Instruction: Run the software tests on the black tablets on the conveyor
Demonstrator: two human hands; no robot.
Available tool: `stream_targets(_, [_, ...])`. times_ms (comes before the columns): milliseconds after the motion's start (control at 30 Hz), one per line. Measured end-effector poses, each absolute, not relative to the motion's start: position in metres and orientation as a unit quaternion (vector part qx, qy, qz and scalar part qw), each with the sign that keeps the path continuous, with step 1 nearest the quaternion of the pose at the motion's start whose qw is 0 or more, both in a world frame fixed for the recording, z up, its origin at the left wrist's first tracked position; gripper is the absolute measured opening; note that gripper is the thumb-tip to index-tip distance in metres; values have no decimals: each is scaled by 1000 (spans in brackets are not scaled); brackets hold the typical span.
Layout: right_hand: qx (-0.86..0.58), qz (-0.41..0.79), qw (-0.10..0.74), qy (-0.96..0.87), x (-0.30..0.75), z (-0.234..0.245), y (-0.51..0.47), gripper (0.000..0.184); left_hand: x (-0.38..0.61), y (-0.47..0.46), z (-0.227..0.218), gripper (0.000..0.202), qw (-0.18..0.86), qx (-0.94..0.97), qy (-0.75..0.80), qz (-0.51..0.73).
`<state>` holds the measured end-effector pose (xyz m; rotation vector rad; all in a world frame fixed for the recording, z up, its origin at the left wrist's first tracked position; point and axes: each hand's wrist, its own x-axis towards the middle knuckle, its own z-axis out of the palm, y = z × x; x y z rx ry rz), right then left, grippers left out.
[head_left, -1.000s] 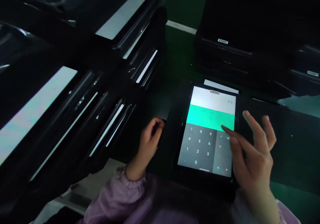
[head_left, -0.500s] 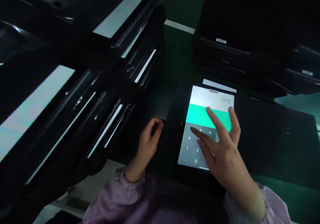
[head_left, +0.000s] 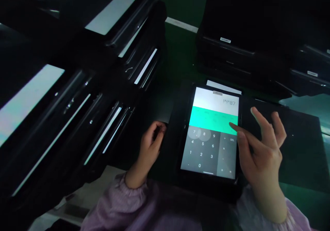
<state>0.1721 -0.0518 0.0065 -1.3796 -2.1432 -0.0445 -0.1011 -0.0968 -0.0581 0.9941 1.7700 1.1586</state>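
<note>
A tablet (head_left: 200,145) lies in front of me with its lit screen up, showing a calculator: a grey keypad, a green band, and "8vivi" with a leading 7 or similar in mirrored-looking text on the white area. Over the tablet's right edge is my right hand (head_left: 263,152), its fingers spread and the index fingertip above the green band; whether it touches the glass I cannot tell. My left hand (head_left: 152,140) is to the left of the tablet, fingers curled in by a dark surface's edge. What they hold, if anything, is hidden in the dark.
Stacked black devices with lit screens (head_left: 31,102) rise on the left. More dark stacks with small white labels (head_left: 225,40) stand at the back right. Another lit screen strip (head_left: 223,86) shows behind the tablet. A dark flat panel (head_left: 301,148) lies to the right.
My right hand has moved right, off the keypad, uncovering it. The white display gained a character, and pale circles appear around keys 7 and 8. My left hand keeps its curled pose.
</note>
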Motion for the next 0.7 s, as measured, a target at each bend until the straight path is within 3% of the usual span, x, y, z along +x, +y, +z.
stream_targets(700, [-523,-11,338,-783,175,15,-45,26,-102,-98,-61,15,400,392,687,463])
